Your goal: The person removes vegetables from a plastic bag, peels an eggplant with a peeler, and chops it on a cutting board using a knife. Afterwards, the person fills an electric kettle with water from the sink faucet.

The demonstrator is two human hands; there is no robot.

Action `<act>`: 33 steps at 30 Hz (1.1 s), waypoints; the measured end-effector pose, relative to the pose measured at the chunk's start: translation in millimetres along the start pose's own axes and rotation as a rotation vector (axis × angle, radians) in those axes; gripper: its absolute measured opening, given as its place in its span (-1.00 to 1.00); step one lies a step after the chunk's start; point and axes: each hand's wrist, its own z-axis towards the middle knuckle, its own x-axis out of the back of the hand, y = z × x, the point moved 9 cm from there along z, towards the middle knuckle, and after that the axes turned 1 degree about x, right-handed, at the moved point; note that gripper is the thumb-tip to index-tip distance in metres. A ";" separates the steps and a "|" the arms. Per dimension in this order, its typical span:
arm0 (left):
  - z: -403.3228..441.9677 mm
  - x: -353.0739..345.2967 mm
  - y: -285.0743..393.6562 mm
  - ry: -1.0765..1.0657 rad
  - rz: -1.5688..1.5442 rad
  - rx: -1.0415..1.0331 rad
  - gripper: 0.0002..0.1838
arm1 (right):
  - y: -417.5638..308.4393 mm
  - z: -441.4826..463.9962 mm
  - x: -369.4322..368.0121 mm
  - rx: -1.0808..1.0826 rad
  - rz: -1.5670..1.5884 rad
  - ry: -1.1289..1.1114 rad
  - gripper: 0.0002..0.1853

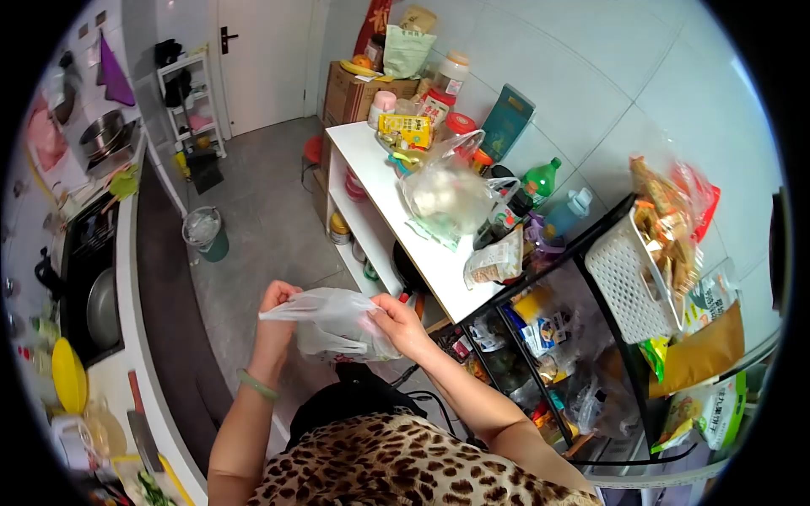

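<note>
In front of my body hangs a white, partly see-through plastic bag [333, 325], stretched between both hands. My left hand [277, 305] grips its upper left edge with the fingers closed. On the right side of the bag my right hand [396, 323] pinches the plastic between thumb and fingers. What lies inside the bag cannot be made out. Another clear plastic bag [447, 198], with pale round things in it, sits on the white shelf unit [371, 177] ahead and to the right.
Jars, packets and a green bottle [541, 180] crowd the shelf top. At right, a white basket [629, 270] of packets stands on a black rack [540, 379]. The left counter [139, 337] holds a sink [101, 308] and a knife [145, 434]. A bin [206, 234] stands on the floor.
</note>
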 end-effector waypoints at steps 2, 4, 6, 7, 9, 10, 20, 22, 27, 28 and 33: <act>50.7 4.9 4.7 -0.013 -0.031 0.004 -0.85 | 23.4 47.7 -2.4 -0.028 0.079 -0.002 -0.82; 108.6 -5.5 7.4 -0.053 -0.003 -0.007 -0.85 | 21.5 94.6 17.3 -0.004 0.051 0.043 -0.82; 169.3 -19.6 7.2 -0.074 0.032 -0.003 -0.84 | 32.4 145.5 36.2 0.009 0.151 0.043 -0.85; 199.4 -18.4 14.9 -0.090 0.091 -0.002 -0.84 | 33.7 172.0 34.6 0.017 0.223 0.043 -0.86; 262.0 -30.4 19.1 -0.124 0.172 -0.004 -0.85 | 35.4 221.7 55.0 0.011 0.296 0.077 -0.87; 292.3 -31.6 24.9 -0.139 0.184 -0.014 -0.84 | 31.2 247.1 62.1 0.024 0.315 0.105 -0.87; 551.5 -112.5 54.9 -0.362 0.289 -0.344 -0.91 | 58.0 443.6 149.2 0.111 0.189 0.596 -0.83; 575.9 -131.5 41.0 -0.459 0.298 -0.306 -0.91 | 81.8 465.4 161.3 0.097 0.168 0.665 -0.81; 631.4 -153.7 -16.7 -0.694 0.125 -0.098 -0.87 | 134.9 486.8 176.6 -0.018 0.151 0.831 -0.80; 644.0 -155.6 -29.7 -0.727 0.086 -0.030 -0.88 | 135.9 476.1 185.2 -0.053 0.148 0.875 -0.81; 685.8 -171.1 -71.9 -0.831 0.112 0.114 -0.82 | 131.3 460.3 205.7 -0.326 -0.015 1.054 -0.69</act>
